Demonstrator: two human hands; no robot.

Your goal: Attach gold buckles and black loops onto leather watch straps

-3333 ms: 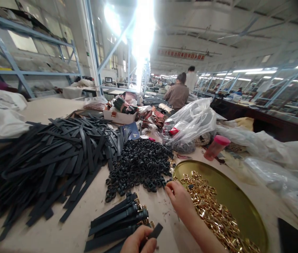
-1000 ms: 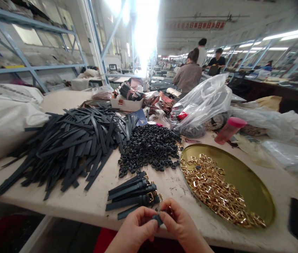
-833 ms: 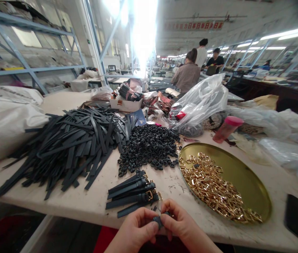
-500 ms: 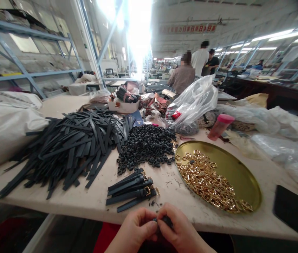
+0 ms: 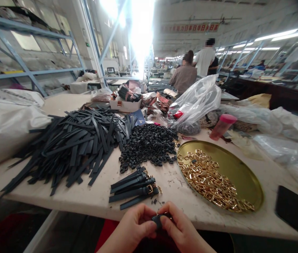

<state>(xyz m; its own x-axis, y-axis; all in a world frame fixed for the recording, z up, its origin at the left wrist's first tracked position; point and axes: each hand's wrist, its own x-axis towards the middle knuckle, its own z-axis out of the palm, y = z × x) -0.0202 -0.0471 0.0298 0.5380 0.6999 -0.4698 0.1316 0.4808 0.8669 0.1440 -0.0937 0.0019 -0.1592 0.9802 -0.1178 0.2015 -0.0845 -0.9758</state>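
At the table's near edge, my left hand (image 5: 140,225) and my right hand (image 5: 176,225) meet, both closed on one dark strap (image 5: 157,221). Only a short piece of it shows between thumbs and fingers; the rest is hidden by my hands. Just beyond lie several finished-looking straps with gold buckles (image 5: 134,186), side by side. Behind them is a heap of small black loops (image 5: 149,144). Gold buckles (image 5: 209,179) are piled on a round gold tray (image 5: 246,175) to the right.
A large heap of flat dark strips (image 5: 80,147) covers the left of the table beside a white sack (image 5: 9,126). A pink-lidded jar (image 5: 222,126), a clear plastic bag (image 5: 196,102) and an open box (image 5: 125,105) stand farther back. A black flat object (image 5: 293,211) lies at right.
More of the dark strap now shows between my fingertips, and my right fingers have shifted on it. The whole view has moved slightly. People in the background have changed position a little.
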